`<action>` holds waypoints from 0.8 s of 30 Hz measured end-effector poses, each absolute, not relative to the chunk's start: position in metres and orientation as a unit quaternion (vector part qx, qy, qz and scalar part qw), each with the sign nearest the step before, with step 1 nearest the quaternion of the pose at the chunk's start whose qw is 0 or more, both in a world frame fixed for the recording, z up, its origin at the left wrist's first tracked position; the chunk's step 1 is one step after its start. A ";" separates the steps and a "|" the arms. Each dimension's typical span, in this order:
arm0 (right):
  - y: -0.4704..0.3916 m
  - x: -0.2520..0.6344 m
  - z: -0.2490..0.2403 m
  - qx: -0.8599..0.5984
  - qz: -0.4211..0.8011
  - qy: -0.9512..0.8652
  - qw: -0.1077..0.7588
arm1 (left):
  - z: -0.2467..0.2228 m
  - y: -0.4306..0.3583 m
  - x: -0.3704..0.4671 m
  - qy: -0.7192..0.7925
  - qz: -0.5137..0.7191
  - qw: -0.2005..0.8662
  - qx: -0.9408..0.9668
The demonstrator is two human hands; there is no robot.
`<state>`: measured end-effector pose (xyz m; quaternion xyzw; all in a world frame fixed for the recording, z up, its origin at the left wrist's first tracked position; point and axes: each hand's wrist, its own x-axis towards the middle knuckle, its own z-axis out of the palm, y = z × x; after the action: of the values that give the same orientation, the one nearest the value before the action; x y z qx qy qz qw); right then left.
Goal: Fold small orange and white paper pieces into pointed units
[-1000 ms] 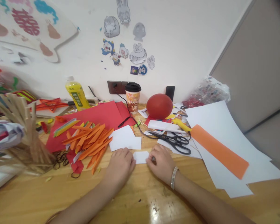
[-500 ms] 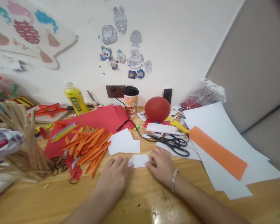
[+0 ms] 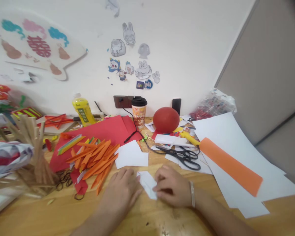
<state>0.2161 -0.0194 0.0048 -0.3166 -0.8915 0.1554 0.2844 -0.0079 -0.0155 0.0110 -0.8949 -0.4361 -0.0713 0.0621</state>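
A small folded white paper (image 3: 147, 184) lies slanted on the wooden table between my hands. My right hand (image 3: 170, 186), with a bracelet at its wrist, pinches the paper's right edge between thumb and fingers. My left hand (image 3: 123, 188) is at the paper's left side, its fingers curled together and touching the upper left edge; the fingertips are partly hidden. Just behind the hands lie white paper pieces (image 3: 131, 154). To their left is a pile of folded orange strips (image 3: 98, 160).
Black scissors (image 3: 184, 155), a yellow glue gun (image 3: 189, 138), a red balloon (image 3: 166, 120) and a lidded cup (image 3: 139, 113) stand or lie behind. White sheets (image 3: 221, 131) with an orange strip (image 3: 231, 166) are at right. A bundle of sticks (image 3: 39, 150) is at left.
The small white paper has turned from level to slanted and come nearer. My right hand has moved toward me with it. The view has tilted up slightly.
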 end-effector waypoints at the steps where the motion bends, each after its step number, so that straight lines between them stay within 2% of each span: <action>1: -0.024 0.211 0.005 -0.284 0.155 -0.904 0.281 | 0.006 -0.016 -0.007 -0.431 -0.085 0.067 -0.896; 4: -0.032 0.199 0.008 -0.223 0.163 -0.924 0.263 | -0.008 -0.013 -0.007 -0.384 -0.114 0.080 -0.913; 8: -0.026 0.204 0.011 -0.323 0.147 -0.883 0.307 | -0.010 -0.005 -0.009 -0.349 -0.121 0.080 -0.926; 14: -0.015 0.216 0.008 -0.354 0.016 -0.908 0.222 | 0.006 0.006 -0.021 -0.403 -0.192 0.123 -0.886; 19: -0.014 0.213 0.005 -0.390 -0.028 -0.892 0.228 | 0.004 0.007 -0.023 -0.317 -0.220 0.023 -0.922; 24: -0.010 0.214 -0.001 -0.343 -0.022 -0.902 0.263 | -0.004 0.006 -0.019 -0.339 -0.219 -0.033 -0.914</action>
<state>0.2144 -0.0101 -0.0008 -0.3427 -0.9016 -0.0220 0.2631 -0.0191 0.0056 -0.0042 -0.9142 -0.3393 -0.2191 -0.0330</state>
